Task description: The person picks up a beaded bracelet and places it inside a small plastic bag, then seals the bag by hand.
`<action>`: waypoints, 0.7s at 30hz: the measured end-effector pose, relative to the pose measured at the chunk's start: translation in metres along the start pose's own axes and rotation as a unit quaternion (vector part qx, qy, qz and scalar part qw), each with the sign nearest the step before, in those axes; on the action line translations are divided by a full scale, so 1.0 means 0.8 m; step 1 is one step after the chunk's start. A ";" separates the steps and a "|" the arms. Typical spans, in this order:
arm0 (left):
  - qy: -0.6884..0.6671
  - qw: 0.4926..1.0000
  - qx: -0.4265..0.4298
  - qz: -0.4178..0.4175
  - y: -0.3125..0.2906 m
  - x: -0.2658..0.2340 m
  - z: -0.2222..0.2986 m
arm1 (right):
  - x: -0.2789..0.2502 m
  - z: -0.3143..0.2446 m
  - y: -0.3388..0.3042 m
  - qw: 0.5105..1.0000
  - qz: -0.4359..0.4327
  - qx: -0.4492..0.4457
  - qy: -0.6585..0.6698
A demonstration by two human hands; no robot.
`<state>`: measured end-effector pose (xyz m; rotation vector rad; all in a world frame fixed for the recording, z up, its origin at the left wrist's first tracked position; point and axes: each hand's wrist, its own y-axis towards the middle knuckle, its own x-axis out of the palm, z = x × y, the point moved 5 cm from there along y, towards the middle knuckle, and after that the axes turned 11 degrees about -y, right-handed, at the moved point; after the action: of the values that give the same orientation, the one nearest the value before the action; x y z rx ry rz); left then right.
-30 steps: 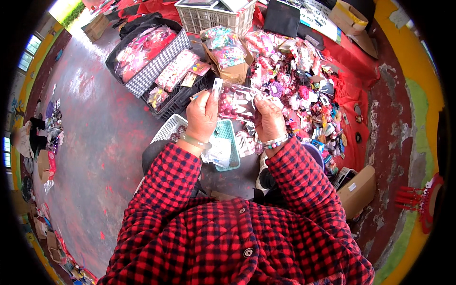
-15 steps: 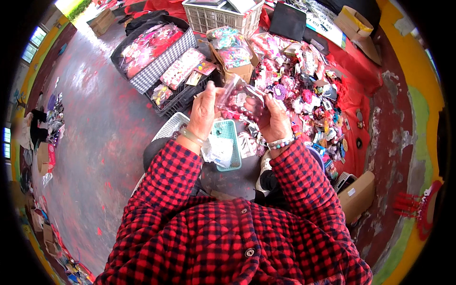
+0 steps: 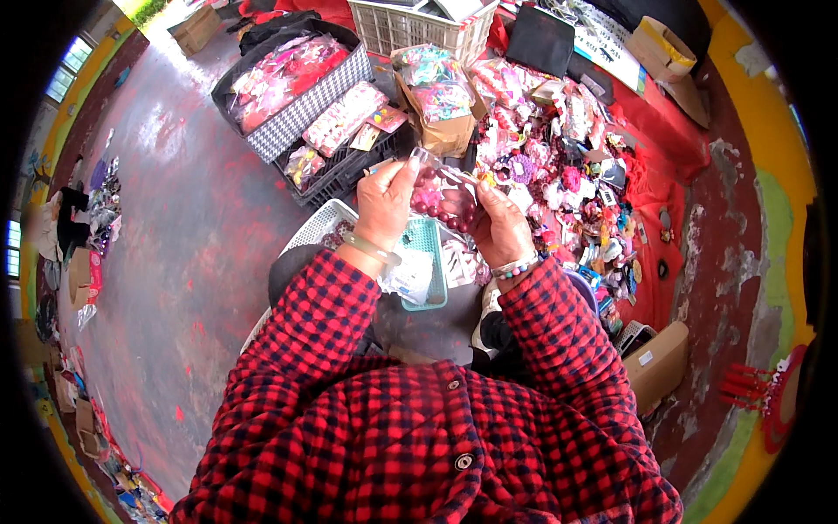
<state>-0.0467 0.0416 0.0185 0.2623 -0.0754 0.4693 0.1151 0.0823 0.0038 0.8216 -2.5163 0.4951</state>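
A clear plastic bag with a dark red beaded bracelet (image 3: 449, 220) inside is held up between my two hands. My left hand (image 3: 384, 205) pinches the bag's left upper side, thumb on top. At the right side my right hand (image 3: 504, 225) grips it with thumb and fingers. Below them lies a light teal plastic basket (image 3: 434, 301), partly covered by a white plastic packet (image 3: 408, 278). A white basket (image 3: 301, 237) with dark red pieces in it stands beside my left forearm, which hides part of it.
Ahead on the right, a big heap of hair ornaments and trinkets (image 3: 567, 188) spreads over a red cloth (image 3: 676, 157). A cardboard box of packets (image 3: 447, 135), a houndstooth bin (image 3: 301, 109), a black crate (image 3: 327, 179) and a beige crate (image 3: 423, 35) stand ahead. Another cardboard box (image 3: 659, 367) is at right.
My left hand has shifted right and slightly down, closer to my right hand. The bag has tilted and now looks more bunched between them. The view has shifted slightly.
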 end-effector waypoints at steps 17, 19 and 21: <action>-0.223 0.948 -0.219 -0.058 0.004 0.010 -0.023 | -0.007 -0.004 0.002 0.999 0.021 -0.014 -0.044; -0.261 0.918 -0.285 -0.093 -0.004 0.014 -0.010 | -0.015 0.001 0.010 0.997 0.053 -0.022 -0.045; -0.195 0.936 -0.256 -0.140 -0.002 0.009 -0.015 | -0.015 -0.003 0.011 0.997 0.059 0.002 -0.051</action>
<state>-0.0395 0.0463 0.0075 -0.1514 -0.5355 0.0951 0.1195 0.0954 -0.0024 0.7180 -2.6705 0.5078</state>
